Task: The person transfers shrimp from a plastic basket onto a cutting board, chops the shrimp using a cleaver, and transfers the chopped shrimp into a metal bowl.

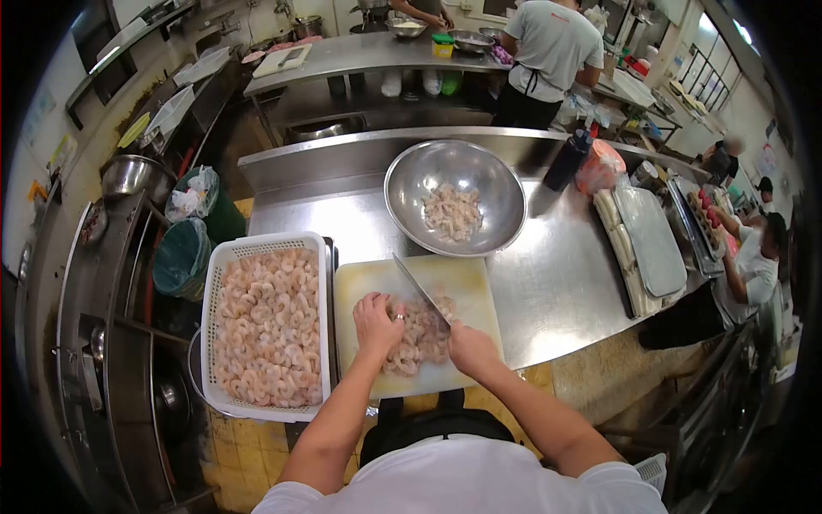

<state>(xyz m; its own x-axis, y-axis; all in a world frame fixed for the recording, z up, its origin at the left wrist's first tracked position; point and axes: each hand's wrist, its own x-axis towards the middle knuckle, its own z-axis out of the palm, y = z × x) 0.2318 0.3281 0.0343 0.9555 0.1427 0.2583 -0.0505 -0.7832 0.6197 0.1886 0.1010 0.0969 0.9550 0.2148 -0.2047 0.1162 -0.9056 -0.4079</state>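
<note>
My right hand [473, 349] is wrapped round the handle of a kitchen knife [419, 288], whose long blade slants up and left over the shrimp. A pile of peeled shrimp [417, 343] lies on a pale cutting board [358, 283]. My left hand [378, 325], with a ring on one finger, has its fingers curled onto the left side of the pile, close to the blade. Left of the board stands a white perforated basket [324, 300] full of whole peeled shrimp [267, 325]. Beyond the board, a large steel bowl [407, 193] holds some shrimp pieces [452, 212].
At the steel table's [548, 283] right are a dark bottle [568, 160], an orange-red bag [601, 165] and wrapped trays [651, 242]. Lined bins [182, 259] stand at the left. Co-workers are at the back counter [360, 56] and far right.
</note>
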